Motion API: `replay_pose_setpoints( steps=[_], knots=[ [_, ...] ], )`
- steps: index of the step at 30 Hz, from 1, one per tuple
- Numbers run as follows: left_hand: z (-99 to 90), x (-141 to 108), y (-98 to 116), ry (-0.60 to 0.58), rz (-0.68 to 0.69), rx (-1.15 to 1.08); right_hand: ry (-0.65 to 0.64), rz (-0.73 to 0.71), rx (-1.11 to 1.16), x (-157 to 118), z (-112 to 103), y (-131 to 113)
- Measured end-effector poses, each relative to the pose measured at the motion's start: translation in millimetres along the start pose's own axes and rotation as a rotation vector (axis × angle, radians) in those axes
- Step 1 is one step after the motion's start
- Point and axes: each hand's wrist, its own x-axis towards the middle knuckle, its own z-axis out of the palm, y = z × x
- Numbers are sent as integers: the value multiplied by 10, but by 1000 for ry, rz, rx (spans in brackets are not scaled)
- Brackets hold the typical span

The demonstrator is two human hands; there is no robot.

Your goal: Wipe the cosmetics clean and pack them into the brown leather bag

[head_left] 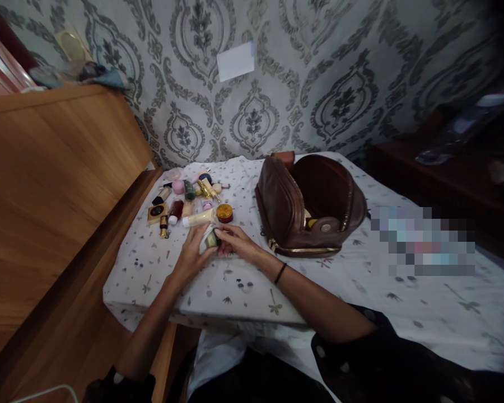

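Between my two hands, low over the front of the cloth-covered table, is a small green jar (212, 239). My left hand (193, 252) curls round its left side, with something white and thin, like a wipe, against the jar. The fingers of my right hand (235, 242) close on the jar from the right. Just behind them lie a cream-coloured squeeze tube (199, 218) and a round amber jar (224, 212). A brown leather bag (279, 196) stands unzipped to the right, with something yellow inside.
Several cosmetics, among them a dark red bottle (176, 210), a pink jar (178, 187) and a green bottle (189, 190), cluster at the back left. A wooden panel (63, 184) bounds the left side. A patterned wall stands behind; a blurred patch (424, 240) covers something at right.
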Motion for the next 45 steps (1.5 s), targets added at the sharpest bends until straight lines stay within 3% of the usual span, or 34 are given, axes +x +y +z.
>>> replay_pose_setpoints(
  steps=[4,11,16,22,26,32,40,45],
  knots=[
    [18,0,-21,9,-6,16,-5,18,20,-7,11,-21],
    [-9,39,-30,14,7,5,44,-80,74,-13,12,-41],
    [15,36,-25,59,100,91,31,-41,109,-10,10,-12],
    [119,-3,12,97,224,291,105,20,371,17,21,-30],
    [137,-8,58,98,270,239,144,85,571,23,9,-96],
    [67,65,151,135,229,88,74,140,616,-21,-9,-186],
    [26,40,223,140,80,48,21,16,494,-36,-24,-166],
    [-85,56,282,202,-116,-37,-52,-284,9,-216,58,-387]
  ],
)
